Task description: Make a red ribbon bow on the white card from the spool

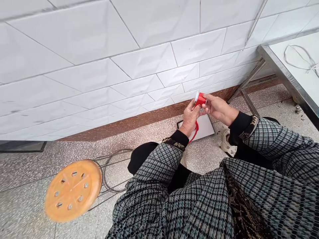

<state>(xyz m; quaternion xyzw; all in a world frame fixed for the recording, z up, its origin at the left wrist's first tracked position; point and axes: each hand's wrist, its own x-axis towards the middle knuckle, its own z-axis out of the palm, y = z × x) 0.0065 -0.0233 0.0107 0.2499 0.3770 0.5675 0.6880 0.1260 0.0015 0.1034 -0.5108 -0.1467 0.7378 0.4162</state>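
Observation:
Ahead of my knees, both my hands meet at a small spool of red ribbon (200, 99) with a white flange. My left hand (190, 117) is closed around its lower left side, thumb against the red winding. From the right, my right hand (219, 108) pinches the spool's edge between thumb and fingers. A loose red ribbon strand (196, 130) hangs below my left hand. Behind it, on the floor, lies a white panel with a dark edge (206, 127), partly covered by my hands.
An orange round stool (73, 189) with holes and wire legs lies on its side at left. White tiled wall (149, 73) rises in front. On the right stands a metal-framed table (279, 63) with a white cable (299, 68) on it. My shoe (226, 143) is below.

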